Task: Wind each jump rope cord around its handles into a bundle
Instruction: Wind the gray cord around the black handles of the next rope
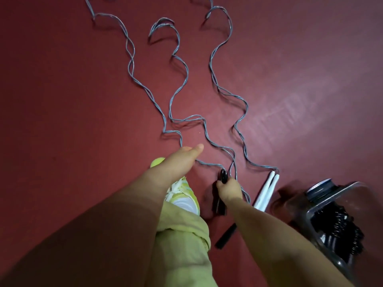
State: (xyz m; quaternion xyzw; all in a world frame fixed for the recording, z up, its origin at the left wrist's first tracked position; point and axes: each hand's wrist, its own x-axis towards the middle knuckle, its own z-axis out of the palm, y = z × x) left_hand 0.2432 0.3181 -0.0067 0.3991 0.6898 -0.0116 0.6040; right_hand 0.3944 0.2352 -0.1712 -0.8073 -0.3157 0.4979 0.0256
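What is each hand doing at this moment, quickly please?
Left hand: open, fingers straight, reaching toward the grey cord, holding nothing.
Right hand: gripping the black handles.

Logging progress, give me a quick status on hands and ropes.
Right hand grips black handles. Left hand open, reaching for cord. White handles untouched, cords unwound.

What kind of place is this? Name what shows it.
Probably a gym or sports room, though it could be a home floor. The smooth dark red floor looks like sports flooring, several jump rope cords lie stretched across it, and a clear plastic bin holds more black gear.
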